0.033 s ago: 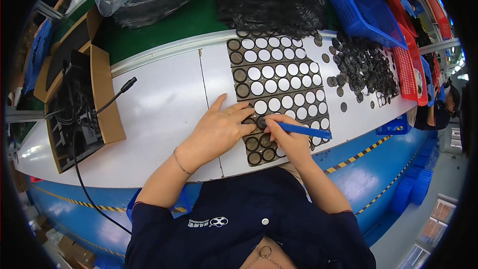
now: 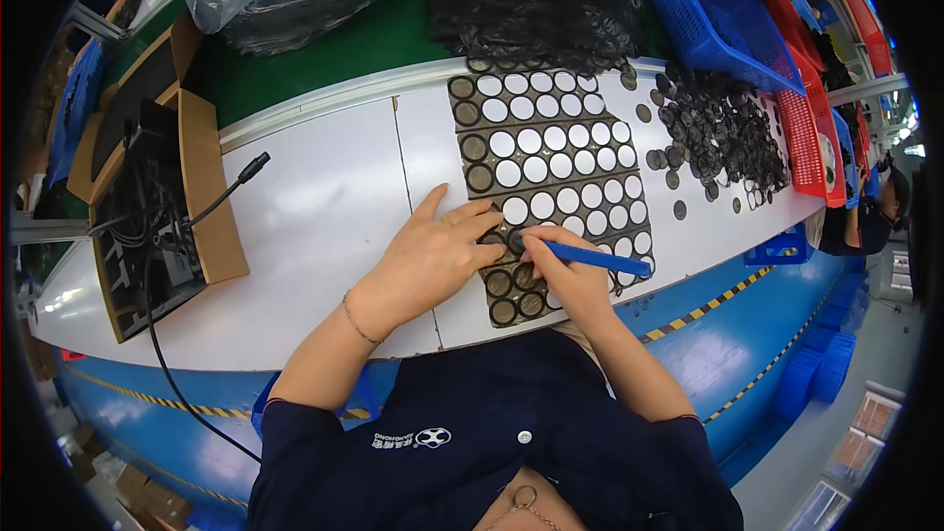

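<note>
Your left hand (image 2: 428,261): one, centre of the frame, fingers spread, fingertips at the left edge of the ring sheet (image 2: 511,126), nothing visibly gripped. Your right hand (image 2: 575,283): one, right of centre, fingers closed around a slim blue tool (image 2: 602,258), its tip end hidden by your fingers. Ring sheet: one, centre to right of centre, dark rings in rows, many filled white, lying on the white table (image 2: 315,187). Loose black discs (image 2: 723,133): a heap, upper right. Blue basket (image 2: 752,71): one, upper right. Cardboard box (image 2: 211,197): one, left, holding black cables.
</note>
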{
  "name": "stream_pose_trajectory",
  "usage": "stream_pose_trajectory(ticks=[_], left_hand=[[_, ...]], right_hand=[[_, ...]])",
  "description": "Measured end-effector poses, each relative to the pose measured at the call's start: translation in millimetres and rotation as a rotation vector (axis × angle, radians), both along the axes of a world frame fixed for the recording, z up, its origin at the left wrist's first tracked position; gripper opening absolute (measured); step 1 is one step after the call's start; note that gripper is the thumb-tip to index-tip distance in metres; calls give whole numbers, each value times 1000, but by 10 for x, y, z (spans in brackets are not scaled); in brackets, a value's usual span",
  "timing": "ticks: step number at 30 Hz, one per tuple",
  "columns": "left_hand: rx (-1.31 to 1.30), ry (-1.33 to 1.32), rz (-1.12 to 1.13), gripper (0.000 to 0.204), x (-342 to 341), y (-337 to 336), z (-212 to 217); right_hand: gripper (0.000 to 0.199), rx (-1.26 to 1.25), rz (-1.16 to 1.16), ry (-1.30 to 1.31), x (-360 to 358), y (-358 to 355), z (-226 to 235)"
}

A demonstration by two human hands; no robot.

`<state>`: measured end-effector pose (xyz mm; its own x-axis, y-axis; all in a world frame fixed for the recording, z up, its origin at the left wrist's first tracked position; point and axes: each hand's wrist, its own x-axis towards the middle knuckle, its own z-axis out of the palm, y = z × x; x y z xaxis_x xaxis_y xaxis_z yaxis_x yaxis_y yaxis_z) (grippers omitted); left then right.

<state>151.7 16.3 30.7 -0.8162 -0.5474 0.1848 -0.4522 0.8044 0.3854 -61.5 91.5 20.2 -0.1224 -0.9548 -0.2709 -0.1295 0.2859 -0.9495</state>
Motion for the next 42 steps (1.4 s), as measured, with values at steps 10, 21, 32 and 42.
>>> stream_pose_trajectory(ticks=[10, 21, 32, 42], left_hand=[[8, -22, 10, 25, -12, 21, 27], [14, -29, 6, 24, -17, 17, 24], [15, -56, -18, 27, -16, 48, 64], [77, 0, -9, 41, 80, 565, -14]], right_hand=[[20, -33, 30, 101, 21, 19, -61], [17, -159, 45, 271, 58, 41, -50], [22, -332, -337, 754, -1125, -291, 104], [24, 59, 36, -68, -40, 558, 72]])
